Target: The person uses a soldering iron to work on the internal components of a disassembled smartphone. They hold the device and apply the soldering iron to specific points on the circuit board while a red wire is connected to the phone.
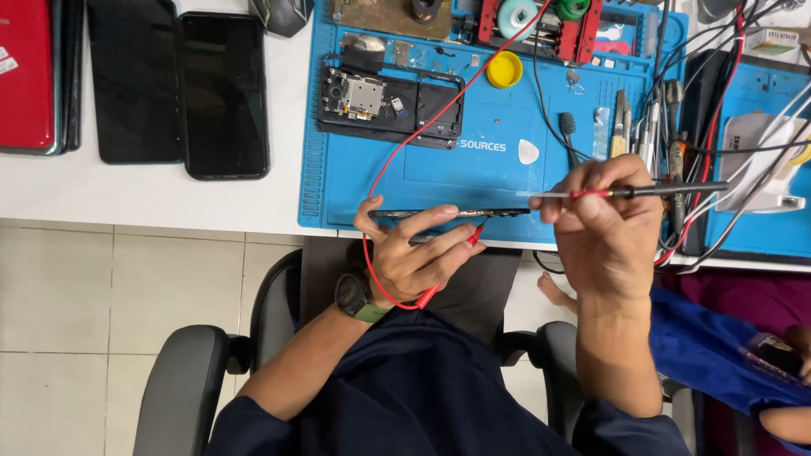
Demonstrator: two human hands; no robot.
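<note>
Your left hand [414, 257] is curled around a phone [452, 214], held edge-on at the front edge of the blue mat [498, 181], with thumb on top and fingers wrapped underneath. The same hand also pins a red probe [452, 266] against the phone; its tip points up toward the phone's underside, and its red lead [439, 114] loops past your wrist and runs up across the mat. A dark watch [355, 297] sits on that wrist.

Your right hand [604, 224] is pressed together around a black probe [667, 191], pinched between thumb and fingertips. The probe lies level, its metal tip reaching left to the phone's right end; whether it touches, you cannot tell from here.

On the mat behind the phone lies an opened phone [389, 105] with its board exposed, a yellow cap [504, 69] just to its right, and a white pick [529, 152] nearer your hands. Tweezers [625, 127] and cables crowd the mat's right side. Two dark phones [224, 93] lie face up on the white bench [169, 198] to the left.
</note>
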